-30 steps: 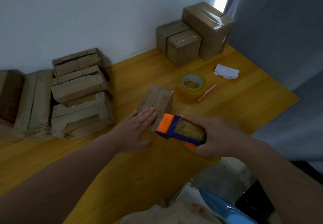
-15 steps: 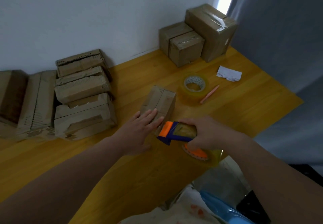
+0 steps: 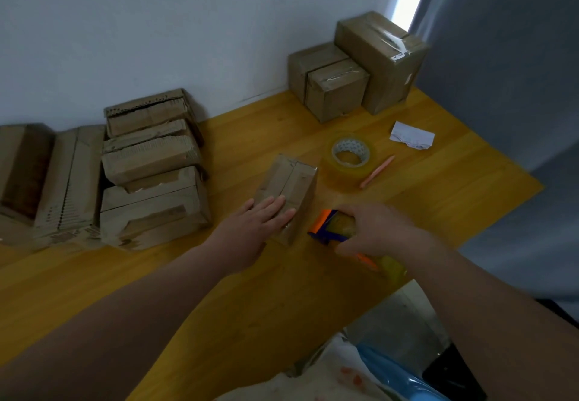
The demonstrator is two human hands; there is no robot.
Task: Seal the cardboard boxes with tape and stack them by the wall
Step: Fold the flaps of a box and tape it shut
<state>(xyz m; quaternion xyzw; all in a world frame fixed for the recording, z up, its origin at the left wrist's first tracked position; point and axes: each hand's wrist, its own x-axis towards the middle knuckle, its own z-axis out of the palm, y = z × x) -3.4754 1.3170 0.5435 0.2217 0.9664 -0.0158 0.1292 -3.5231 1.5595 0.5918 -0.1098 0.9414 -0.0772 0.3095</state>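
Observation:
A small cardboard box [image 3: 293,181] stands in the middle of the yellow wooden table [image 3: 250,291]. My left hand [image 3: 257,222] rests flat on its near top, fingers straight. My right hand [image 3: 372,231] grips a blue and orange tape dispenser [image 3: 326,228] low over the table, just right of the box's near corner. Three taped boxes [image 3: 354,68] stand by the wall at the back right.
A stack of worn cardboard boxes [image 3: 150,165] sits at the left by the wall, with more boxes [image 3: 47,178] beside it. A loose tape roll [image 3: 351,156], a pink pen [image 3: 377,171] and a crumpled paper [image 3: 412,134] lie right of the box. Grey curtain hangs at right.
My right hand has lowered the tape dispenser toward the table beside the box. My left hand has slid a little further onto the box top.

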